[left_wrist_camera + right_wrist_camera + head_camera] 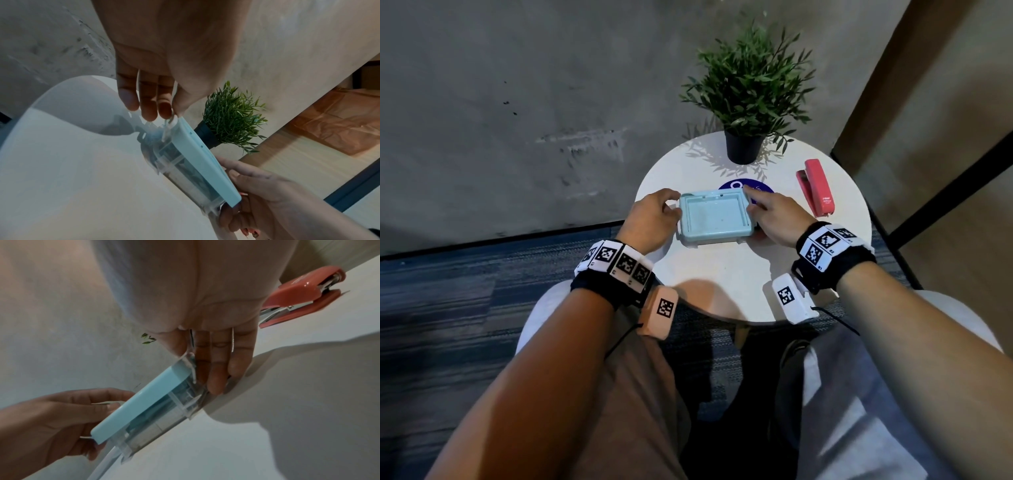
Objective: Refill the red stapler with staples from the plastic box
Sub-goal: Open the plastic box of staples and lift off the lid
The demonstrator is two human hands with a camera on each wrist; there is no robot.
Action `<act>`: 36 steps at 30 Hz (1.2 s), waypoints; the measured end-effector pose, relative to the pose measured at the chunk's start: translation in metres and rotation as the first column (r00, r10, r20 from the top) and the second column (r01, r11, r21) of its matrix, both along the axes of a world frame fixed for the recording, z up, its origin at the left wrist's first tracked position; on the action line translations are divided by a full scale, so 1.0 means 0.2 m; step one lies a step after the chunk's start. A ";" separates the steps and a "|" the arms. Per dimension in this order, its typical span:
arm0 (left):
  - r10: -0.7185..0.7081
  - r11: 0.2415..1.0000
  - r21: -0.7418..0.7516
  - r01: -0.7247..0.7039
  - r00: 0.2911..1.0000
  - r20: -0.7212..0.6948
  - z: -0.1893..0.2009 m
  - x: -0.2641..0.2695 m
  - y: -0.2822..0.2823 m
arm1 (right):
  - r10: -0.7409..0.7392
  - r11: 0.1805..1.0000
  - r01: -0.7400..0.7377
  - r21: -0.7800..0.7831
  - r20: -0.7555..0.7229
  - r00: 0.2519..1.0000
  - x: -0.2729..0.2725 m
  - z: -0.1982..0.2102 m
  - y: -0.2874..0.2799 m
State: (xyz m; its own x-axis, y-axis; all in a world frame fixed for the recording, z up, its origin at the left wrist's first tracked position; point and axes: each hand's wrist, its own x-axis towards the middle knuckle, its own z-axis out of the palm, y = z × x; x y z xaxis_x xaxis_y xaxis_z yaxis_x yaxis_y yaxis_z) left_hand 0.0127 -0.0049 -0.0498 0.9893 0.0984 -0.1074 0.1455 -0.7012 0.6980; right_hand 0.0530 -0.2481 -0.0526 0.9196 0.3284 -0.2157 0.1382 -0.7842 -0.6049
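Observation:
A clear plastic box with a pale blue lid (714, 216) lies flat in the middle of the round white table (722, 284), lid on. My left hand (654, 219) grips its left end, thumb and fingertips (156, 112) curled at the clear side latch (171, 123). My right hand (770, 216) holds the right end, with fingers (213, 378) down over the latch there and the index finger lying along the far corner. The red stapler (816, 186) lies closed on the table to the right of my right hand, untouched; in the right wrist view the stapler (304, 293) shows behind my palm.
A potted green plant (746, 96) stands at the table's far edge, just behind the box. A round blue sticker (765, 189) peeks out beyond the lid. A grey wall is close behind, a wooden panel to the right. My knees sit under the table's near rim.

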 end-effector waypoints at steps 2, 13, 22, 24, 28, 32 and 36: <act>-0.011 1.000 -0.014 0.011 1.000 -0.013 0.00 0.00 0.00 | 0.007 1.000 -0.007 -0.002 0.010 1.000 0.00 0.00 -0.01; -0.053 0.990 0.133 0.055 0.998 -0.024 -0.01 -0.01 -0.02 | -0.009 0.999 0.009 0.034 0.009 1.000 0.02 -0.04 0.00; -0.247 0.964 0.077 0.253 0.966 -0.082 0.00 -0.02 -0.05 | 0.001 0.998 -0.002 0.064 0.021 1.000 0.02 -0.04 -0.01; -0.238 0.967 0.067 0.245 0.966 -0.096 0.01 -0.02 -0.05 | 0.006 0.995 -0.006 0.101 0.003 1.000 0.02 -0.05 -0.01; -0.234 0.969 0.056 0.240 0.968 -0.094 0.01 -0.03 -0.05 | -0.014 0.984 0.021 0.176 -0.045 0.999 0.02 -0.06 -0.02; -0.234 0.969 0.056 0.239 0.968 -0.089 0.01 -0.03 -0.04 | -0.043 0.975 0.055 0.217 -0.059 0.997 0.00 -0.04 -0.02; -0.239 0.969 0.049 0.244 0.967 -0.082 0.01 -0.03 -0.04 | -0.051 0.968 0.067 0.241 -0.072 0.996 0.01 -0.05 -0.02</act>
